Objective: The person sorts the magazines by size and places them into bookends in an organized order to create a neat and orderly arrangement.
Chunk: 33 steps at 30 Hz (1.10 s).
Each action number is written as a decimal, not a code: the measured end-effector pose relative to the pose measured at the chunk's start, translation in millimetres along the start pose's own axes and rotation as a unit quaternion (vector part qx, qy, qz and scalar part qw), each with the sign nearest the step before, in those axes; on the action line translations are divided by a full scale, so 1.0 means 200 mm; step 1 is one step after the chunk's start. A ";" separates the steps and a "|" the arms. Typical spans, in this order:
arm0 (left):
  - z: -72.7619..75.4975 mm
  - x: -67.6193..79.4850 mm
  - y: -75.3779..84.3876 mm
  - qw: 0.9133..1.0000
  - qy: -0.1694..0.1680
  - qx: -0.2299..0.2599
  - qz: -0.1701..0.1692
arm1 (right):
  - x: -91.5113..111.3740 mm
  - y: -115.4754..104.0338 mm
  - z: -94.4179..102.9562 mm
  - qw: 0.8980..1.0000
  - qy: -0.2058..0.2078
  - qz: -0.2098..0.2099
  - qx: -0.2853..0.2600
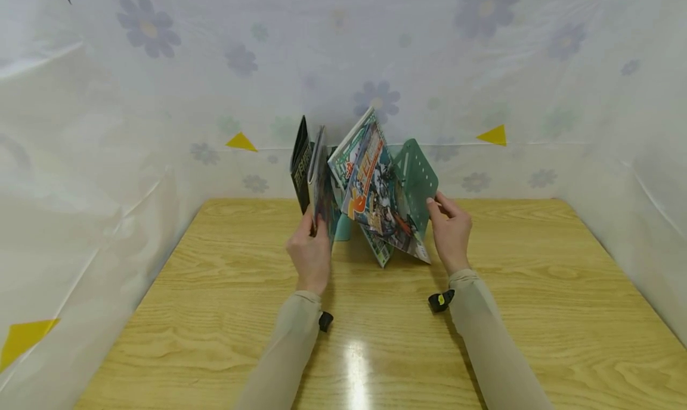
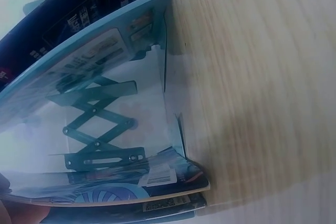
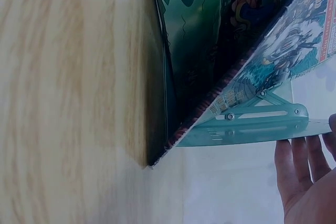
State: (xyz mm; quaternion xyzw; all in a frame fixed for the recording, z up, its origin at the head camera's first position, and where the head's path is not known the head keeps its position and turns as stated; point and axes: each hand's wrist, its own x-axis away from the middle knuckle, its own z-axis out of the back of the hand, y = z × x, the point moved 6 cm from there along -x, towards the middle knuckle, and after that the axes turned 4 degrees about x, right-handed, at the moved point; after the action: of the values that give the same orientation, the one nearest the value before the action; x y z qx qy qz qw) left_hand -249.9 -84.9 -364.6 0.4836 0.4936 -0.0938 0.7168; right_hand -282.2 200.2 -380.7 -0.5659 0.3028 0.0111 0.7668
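A green metal bookend [image 1: 418,180] with an expandable scissor frame [image 2: 97,124] stands at the table's back, magazines between its sides. My left hand [image 1: 311,252] grips thin upright magazines [image 1: 320,177] by their front edge, thumb on the right face. Just left of them stands a black-covered magazine [image 1: 302,165]. To the right, a colourful magazine [image 1: 376,189] leans at a steep tilt, overlapping a green-edged magazine [image 1: 354,145] behind it. My right hand [image 1: 452,228] pinches the perforated right side panel of the bookend, its fingers [image 3: 304,161] on the outer face.
The wood-grain table [image 1: 376,326] stretches in front of and beside the bookend. A white flower-print sheet [image 1: 322,58] hangs behind, with yellow triangles [image 1: 241,142] on it. Black straps [image 1: 441,301] sit at my wrists.
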 end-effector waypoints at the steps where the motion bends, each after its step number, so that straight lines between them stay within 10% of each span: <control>1: 0.00 0.00 0.00 1.000 0.002 0.001 0.000 | -0.01 0.02 0.00 1.000 0.000 -0.001 -0.002; 17: -0.04 0.00 -0.02 1.000 0.009 -0.015 -0.009 | -0.05 0.20 -0.02 1.000 0.006 -0.005 -0.009; 33: -0.09 -0.02 -0.04 1.000 -0.004 -0.022 0.020 | 0.01 0.00 0.01 1.000 -0.010 -0.007 -0.014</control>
State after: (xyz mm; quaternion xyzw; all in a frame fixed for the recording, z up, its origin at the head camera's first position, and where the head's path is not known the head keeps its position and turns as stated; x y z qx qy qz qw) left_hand -267.5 -75.3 -367.2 0.4772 0.4832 -0.0708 0.7306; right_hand -279.4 200.8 -380.7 -0.5784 0.2908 0.0154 0.7620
